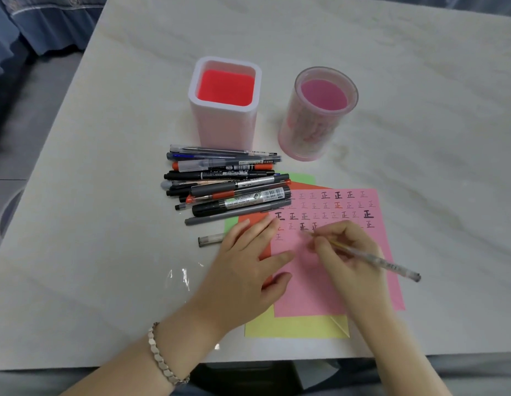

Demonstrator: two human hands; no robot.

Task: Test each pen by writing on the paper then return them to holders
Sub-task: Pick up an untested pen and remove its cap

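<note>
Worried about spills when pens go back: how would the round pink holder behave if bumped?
The round pink holder looks like empty translucent plastic, so probably light and easily slid. Tall for its base, it may tip; being cylindrical, it could roll.

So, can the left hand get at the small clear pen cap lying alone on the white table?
Probably yes. The left hand lies flat on the stacked coloured papers, holding nothing, and the small clear pen cap sits just beside it on the white table, with nothing between them.
</note>
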